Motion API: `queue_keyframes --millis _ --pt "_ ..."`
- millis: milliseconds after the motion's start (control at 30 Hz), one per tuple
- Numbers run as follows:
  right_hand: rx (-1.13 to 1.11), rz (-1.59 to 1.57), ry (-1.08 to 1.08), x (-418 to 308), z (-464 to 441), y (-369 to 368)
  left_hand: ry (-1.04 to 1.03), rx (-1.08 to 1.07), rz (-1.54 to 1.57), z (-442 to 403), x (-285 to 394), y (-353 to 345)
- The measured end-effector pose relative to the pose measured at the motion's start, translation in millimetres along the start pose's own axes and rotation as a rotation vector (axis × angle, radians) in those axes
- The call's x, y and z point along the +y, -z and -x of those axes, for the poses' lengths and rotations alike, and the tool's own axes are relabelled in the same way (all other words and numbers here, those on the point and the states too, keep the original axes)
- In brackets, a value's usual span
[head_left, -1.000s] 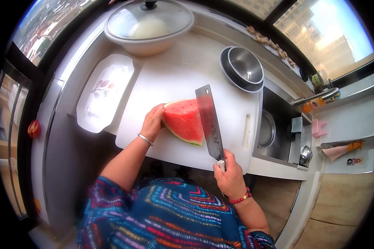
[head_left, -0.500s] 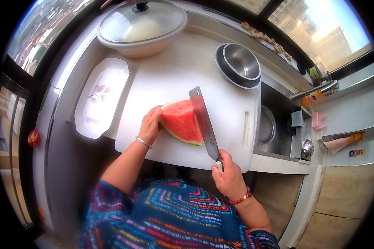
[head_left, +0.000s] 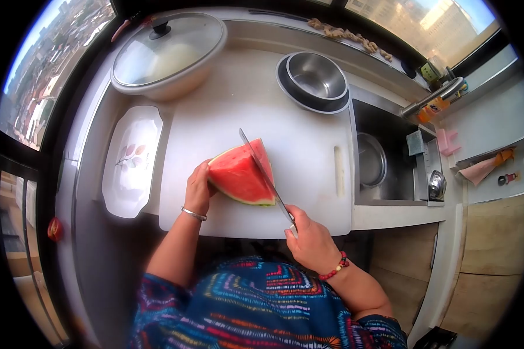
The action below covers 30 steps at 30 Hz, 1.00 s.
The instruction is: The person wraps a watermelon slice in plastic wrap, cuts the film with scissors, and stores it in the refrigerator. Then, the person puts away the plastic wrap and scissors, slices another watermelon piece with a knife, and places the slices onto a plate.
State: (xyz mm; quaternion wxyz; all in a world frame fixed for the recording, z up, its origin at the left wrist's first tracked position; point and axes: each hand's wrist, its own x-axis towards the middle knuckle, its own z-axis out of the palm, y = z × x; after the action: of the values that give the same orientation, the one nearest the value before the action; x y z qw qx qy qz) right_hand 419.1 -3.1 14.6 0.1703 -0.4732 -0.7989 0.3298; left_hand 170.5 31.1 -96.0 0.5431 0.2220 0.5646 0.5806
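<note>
Left grip cupped, right grip in a fist

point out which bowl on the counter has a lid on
The big pale bowl at the upper left: a clear lid with a black knob covers it. The nested bowls beside the sink are uncovered.

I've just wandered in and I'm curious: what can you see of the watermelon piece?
The watermelon piece is a thick wedge: moist-looking red flesh, thin green rind with a pale inner edge. It lies on the white cutting board, rind facing left and toward the person. The left hand touches its left end; the knife's blade crosses its right part. How deep the blade sits is unclear.
</note>
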Motion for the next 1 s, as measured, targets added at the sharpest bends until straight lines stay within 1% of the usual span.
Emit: queue_keyframes --millis 100,267,400,467,500,567,600,667,733,767,833,867,933,1000 --pt "-0.026 -0.006 0.000 0.9 -2.1 4.1 -0.010 -0.002 -0.013 1.6 2.8 -1.3" --pt "-0.070 0.022 -0.064 1.0 -6.1 -0.3 -0.062 0.008 -0.114 2.1 6.0 -1.2" --pt "-0.069 0.054 -0.076 -3.5 -8.8 -3.2 -0.071 0.016 -0.123 -0.2 4.8 1.2" --pt "-0.079 0.088 -0.102 -4.0 -10.6 -4.3 -0.034 -0.001 -0.242 0.3 9.9 5.5" --pt "-0.079 0.088 -0.101 -4.3 -11.7 -3.8 -0.035 -0.001 -0.243 -0.4 15.2 8.2" --pt "-0.098 0.069 -0.110 -5.2 -13.9 -2.5 0.045 -0.022 -0.488 -5.1 33.0 9.9" --pt "-0.094 0.067 -0.113 -5.9 -14.6 -2.6 -0.023 0.049 -0.585 -8.6 44.0 4.5" --pt "-0.062 0.097 -0.077 -6.2 -15.2 -2.7 -0.343 0.025 -0.702 -33.9 52.8 -0.9" --pt "-0.068 0.108 -0.082 -6.7 -15.9 -3.2 -0.466 -0.045 -0.593 -49.0 68.5 -26.5" --pt "-0.077 0.118 -0.085 -7.1 -16.2 -3.4 -0.466 -0.047 -0.590 -54.9 78.2 -39.3" --pt "-0.075 0.135 -0.081 -8.9 -16.8 -2.9 -0.405 -0.290 -0.598 -63.8 93.0 -61.3" --pt "-0.074 0.148 -0.076 -9.3 -17.2 -2.5 -0.405 -0.292 -0.596 -67.2 93.9 -69.2" --pt "-0.071 0.154 -0.073 -7.4 -18.2 -3.3 -0.334 -0.339 -0.885 -71.6 94.0 -80.5" --pt "-0.066 0.155 -0.073 -6.8 -19.7 -3.7 -0.324 -0.323 -0.943 -77.2 86.3 -81.2"
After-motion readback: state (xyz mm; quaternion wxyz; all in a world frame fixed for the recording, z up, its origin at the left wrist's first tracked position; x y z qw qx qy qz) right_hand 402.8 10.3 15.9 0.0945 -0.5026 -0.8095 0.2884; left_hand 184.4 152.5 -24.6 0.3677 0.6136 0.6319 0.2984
